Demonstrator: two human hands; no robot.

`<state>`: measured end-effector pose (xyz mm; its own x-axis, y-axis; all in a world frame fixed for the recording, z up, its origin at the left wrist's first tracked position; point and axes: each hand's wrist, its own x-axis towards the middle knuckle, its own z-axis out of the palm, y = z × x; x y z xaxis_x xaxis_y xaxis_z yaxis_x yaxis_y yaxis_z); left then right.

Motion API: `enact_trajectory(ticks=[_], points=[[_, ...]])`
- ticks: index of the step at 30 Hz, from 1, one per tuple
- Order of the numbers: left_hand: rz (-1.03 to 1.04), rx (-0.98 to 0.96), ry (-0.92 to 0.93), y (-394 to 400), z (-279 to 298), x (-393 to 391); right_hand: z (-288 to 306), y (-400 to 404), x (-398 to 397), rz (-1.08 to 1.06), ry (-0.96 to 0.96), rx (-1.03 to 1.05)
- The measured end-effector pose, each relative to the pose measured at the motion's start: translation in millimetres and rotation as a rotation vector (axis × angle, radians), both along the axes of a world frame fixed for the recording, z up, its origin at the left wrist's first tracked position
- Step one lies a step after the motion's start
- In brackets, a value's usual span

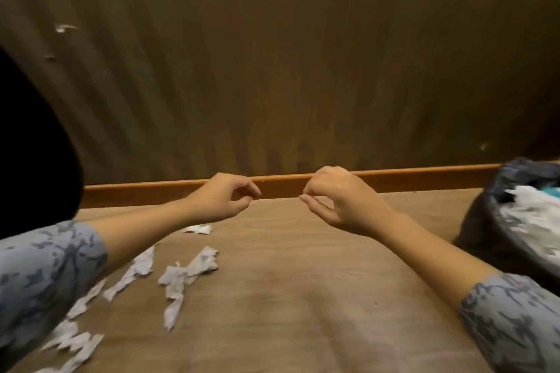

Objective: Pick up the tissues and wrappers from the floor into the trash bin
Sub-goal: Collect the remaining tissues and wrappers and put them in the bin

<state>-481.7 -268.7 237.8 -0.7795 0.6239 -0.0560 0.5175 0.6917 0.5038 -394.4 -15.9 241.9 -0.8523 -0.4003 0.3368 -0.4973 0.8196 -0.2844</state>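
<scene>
Although the wooden floor [303, 297] in front of us is bare through its middle, we judge the job only partly done, since a good scatter of tissues [188, 274] is left lying on its left side, some partly under our left arm and running off toward the lower left corner. The trash bin [497, 221], lined with a dark bag, stands at the right edge of the view against the skirting board [394, 177], and it already holds a heap of crumpled white paper with something teal showing near the top; how full it is below that we cannot tell. We see no wrappers we can tell apart from the tissues on the floor. Our left hand [224, 200] and right hand [339, 200] hang in the air between the pile and the bin, each grip with thumb and fingertips drawn close together, loosely curled and holding nothing we can make out.
</scene>
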Motion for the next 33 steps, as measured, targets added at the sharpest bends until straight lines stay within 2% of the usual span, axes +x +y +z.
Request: enact_trajectory(ticks=[6,9,13,15,17,19,22,24,27,29,33], points=[[0.291,0.093,-0.024,-138.5,-29.2,-8.1,-6.2,-138.4,-62.0,0.179,-0.244,0.171],[0.464,0.218,-0.056,-198.9,-81.5,-4.8,-39.0,-200.0,-80.2,0.179,-0.381,0.224],[0.698,0.325,-0.167,-266.5,-165.2,23.4,-113.0,-253.5,-88.6,0.048,-0.598,0.111],[0.785,0.297,-0.109,-293.7,-197.0,47.9,-147.0,-271.0,-88.6,-0.020,-0.733,0.100],[0.914,0.157,0.021,-318.4,-225.0,77.6,-175.9,-285.3,-85.5,-0.102,-0.848,0.119],[1.060,0.025,0.051,-336.5,-249.1,106.0,-200.9,-297.3,-82.4,-0.265,-0.905,0.033],[1.233,-0.026,-0.088,-350.4,-276.5,143.7,-231.2,-313.3,-79.0,-0.487,-0.889,-0.113],[1.258,-0.015,-0.121,-352.8,-290.3,161.8,-248.5,-322.6,-67.2,-0.428,-0.813,-0.081],[1.234,-0.071,-0.190,-349.9,-296.2,159.1,-269.7,-332.1,-46.7,-0.230,-0.624,-0.014],[1.196,-0.001,-0.132,-348.8,-296.5,144.8,-280.8,-338.1,-31.0,-0.126,-0.515,0.028],[0.962,0.066,0.085,-342.5,-297.6,111.6,-300.6,-339.0,-14.6,-0.013,-0.330,0.023]])
